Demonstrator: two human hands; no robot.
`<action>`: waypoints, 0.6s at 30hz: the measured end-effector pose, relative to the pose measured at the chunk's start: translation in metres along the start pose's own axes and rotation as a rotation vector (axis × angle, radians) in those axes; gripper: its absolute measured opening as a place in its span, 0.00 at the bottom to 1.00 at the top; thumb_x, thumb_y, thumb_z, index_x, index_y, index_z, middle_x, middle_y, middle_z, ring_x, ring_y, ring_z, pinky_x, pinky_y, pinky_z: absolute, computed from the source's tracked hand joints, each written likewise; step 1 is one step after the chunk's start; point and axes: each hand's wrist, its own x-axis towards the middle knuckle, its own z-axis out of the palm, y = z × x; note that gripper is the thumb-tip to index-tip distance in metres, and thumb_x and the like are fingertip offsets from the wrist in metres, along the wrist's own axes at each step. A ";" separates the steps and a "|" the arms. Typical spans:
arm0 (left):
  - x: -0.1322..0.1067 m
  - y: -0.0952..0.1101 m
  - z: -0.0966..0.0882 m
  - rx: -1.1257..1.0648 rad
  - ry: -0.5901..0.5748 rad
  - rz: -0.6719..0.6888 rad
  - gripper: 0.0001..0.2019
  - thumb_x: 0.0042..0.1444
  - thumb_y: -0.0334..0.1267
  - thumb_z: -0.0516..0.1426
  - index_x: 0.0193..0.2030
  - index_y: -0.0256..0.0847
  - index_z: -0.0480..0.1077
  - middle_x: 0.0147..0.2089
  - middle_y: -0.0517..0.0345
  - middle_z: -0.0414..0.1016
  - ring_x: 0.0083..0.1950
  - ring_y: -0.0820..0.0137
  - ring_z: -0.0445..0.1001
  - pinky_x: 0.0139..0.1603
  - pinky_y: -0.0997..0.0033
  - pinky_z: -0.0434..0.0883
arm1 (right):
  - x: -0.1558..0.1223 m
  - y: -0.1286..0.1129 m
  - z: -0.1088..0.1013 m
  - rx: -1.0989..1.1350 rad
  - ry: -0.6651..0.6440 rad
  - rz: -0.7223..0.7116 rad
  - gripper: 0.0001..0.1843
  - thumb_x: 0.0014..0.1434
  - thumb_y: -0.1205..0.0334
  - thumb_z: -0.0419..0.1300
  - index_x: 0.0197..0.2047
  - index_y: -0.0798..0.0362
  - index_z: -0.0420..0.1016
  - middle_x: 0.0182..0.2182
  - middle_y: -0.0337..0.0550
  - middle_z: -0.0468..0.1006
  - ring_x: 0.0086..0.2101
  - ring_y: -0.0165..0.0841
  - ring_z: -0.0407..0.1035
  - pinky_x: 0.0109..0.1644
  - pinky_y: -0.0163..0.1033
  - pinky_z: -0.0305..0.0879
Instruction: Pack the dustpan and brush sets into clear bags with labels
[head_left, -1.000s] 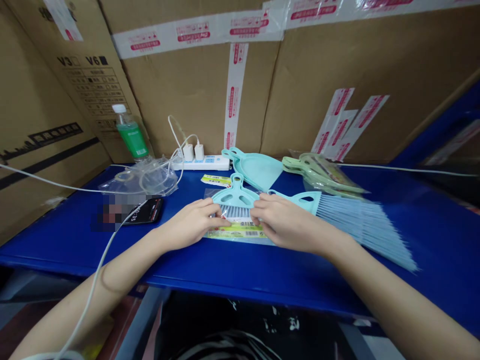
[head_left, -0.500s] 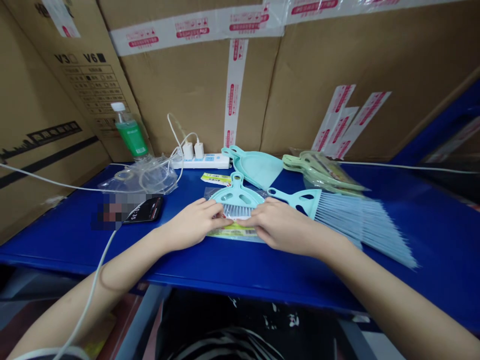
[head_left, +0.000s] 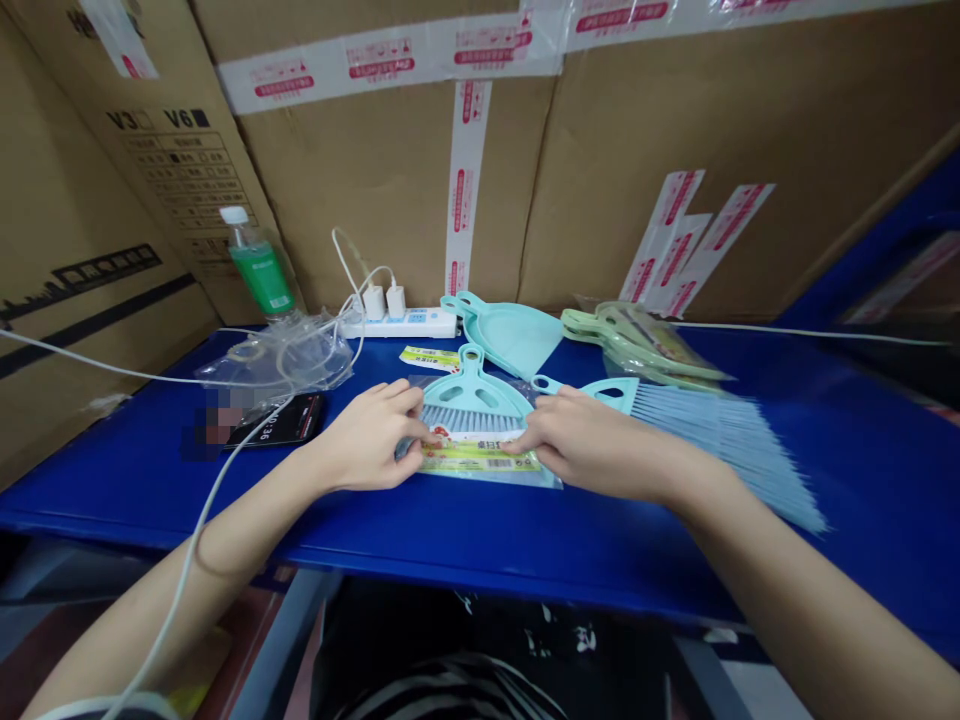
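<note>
A clear plastic bag (head_left: 480, 478) lies flat before me, with a light-blue hand brush (head_left: 472, 385) showing inside and a yellow-green label strip (head_left: 469, 457) across its lower part. My left hand (head_left: 375, 435) is closed at the bag's left edge, index fingertip and thumb at the label's left end. On the opposite side, my right hand (head_left: 592, 440) has curled fingers, its index finger pressing the right part of the label. Past my right wrist lies a loose light-blue brush (head_left: 720, 440), partly covered by that hand. What the curled fingers grip underneath is hidden.
Behind the bag are a light-blue dustpan (head_left: 517, 335), a bagged green set (head_left: 645, 340), a loose label (head_left: 429, 357) and a power strip (head_left: 412, 323). Leftward are a phone (head_left: 289, 420), crumpled plastic (head_left: 277, 350), a bottle (head_left: 259, 265) and a white cable (head_left: 199, 540). Cardboard boxes (head_left: 360, 170) wall the back.
My hands have moved apart from the middle of the label towards its two ends, uncovering its printing and the bristles. The bag stays in about the same place.
</note>
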 end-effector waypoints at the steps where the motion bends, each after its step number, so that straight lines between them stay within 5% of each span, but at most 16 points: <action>1: 0.000 -0.001 -0.001 -0.008 -0.003 -0.009 0.16 0.52 0.33 0.51 0.40 0.47 0.79 0.33 0.55 0.66 0.37 0.66 0.63 0.41 0.63 0.65 | -0.001 0.001 0.000 0.010 -0.008 0.015 0.25 0.57 0.75 0.47 0.44 0.46 0.81 0.29 0.43 0.80 0.33 0.35 0.68 0.45 0.43 0.58; 7: -0.003 -0.005 -0.002 -0.031 0.038 -0.031 0.15 0.52 0.32 0.51 0.37 0.44 0.80 0.33 0.55 0.66 0.36 0.66 0.62 0.41 0.65 0.65 | -0.006 0.006 -0.004 0.025 -0.087 0.123 0.25 0.57 0.75 0.47 0.44 0.45 0.82 0.37 0.39 0.83 0.35 0.36 0.71 0.58 0.51 0.55; 18: -0.003 -0.008 -0.001 0.001 0.079 -0.041 0.13 0.52 0.32 0.50 0.26 0.40 0.76 0.30 0.56 0.67 0.33 0.67 0.62 0.38 0.66 0.65 | -0.006 0.008 -0.011 0.017 -0.112 0.243 0.24 0.55 0.75 0.48 0.41 0.47 0.82 0.40 0.39 0.83 0.40 0.38 0.74 0.51 0.45 0.63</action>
